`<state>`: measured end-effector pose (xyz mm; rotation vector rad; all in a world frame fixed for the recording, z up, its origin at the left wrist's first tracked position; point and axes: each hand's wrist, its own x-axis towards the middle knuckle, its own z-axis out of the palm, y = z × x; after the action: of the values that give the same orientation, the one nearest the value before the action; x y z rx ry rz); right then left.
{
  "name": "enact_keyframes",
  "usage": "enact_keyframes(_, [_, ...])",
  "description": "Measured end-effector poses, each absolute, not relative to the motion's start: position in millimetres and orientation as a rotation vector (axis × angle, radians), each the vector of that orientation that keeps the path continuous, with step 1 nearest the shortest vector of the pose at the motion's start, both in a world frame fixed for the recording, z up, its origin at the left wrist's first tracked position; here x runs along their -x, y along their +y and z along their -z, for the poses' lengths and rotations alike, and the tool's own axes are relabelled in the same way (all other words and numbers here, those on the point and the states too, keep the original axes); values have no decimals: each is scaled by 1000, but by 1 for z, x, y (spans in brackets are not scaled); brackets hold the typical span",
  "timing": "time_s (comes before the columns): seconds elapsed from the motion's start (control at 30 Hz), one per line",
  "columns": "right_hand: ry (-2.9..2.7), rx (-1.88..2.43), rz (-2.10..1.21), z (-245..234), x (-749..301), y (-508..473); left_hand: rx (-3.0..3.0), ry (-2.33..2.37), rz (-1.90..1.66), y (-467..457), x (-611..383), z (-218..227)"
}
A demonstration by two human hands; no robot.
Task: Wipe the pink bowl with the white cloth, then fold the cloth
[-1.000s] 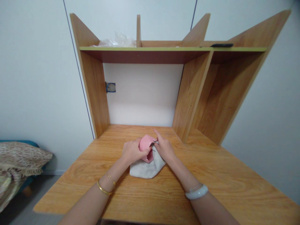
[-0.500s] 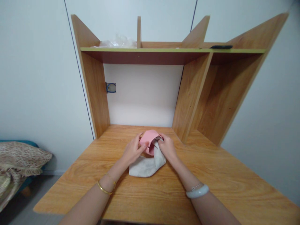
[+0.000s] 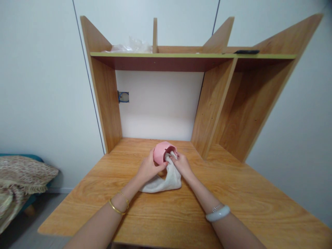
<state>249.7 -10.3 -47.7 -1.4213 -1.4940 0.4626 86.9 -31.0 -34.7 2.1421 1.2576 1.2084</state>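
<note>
A pink faceted bowl with small notches in its rim, shaped like an ashtray, is tilted on its side with its opening toward the lower right. My left hand grips it from the left, the thumb at the lower rim. At the opening, my right hand pinches a whitish cloth, and part of the cloth is tucked inside the bowl. The rest of the cloth hangs down and lies on the desk below my left hand. My right fingertips are partly hidden by the cloth and the rim.
The wooden desk carries a hutch with upright panels at the back. On its upper shelf lie a clear plastic bag and a flat black object. An open wall socket box shows behind. A patterned blanket lies at far left.
The bowl has turned so its opening faces more toward me. My right hand has shifted slightly down with the cloth, and my left thumb has moved to the lower rim.
</note>
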Motion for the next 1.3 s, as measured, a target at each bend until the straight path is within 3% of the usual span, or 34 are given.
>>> enact_keyframes(0.23, [-1649,1436,-339,42,-250,-12,-2273,1609,-1059,-36,-83,22])
enact_keyframes(0.7, [-1949,1494,19,25,-251,-32,-2407,1601,-793,-42,-83,13])
enact_keyframes(1.3, [-1698,1659,-36,34,-260,-23,-2148,1149,-1068,-31,-85,36])
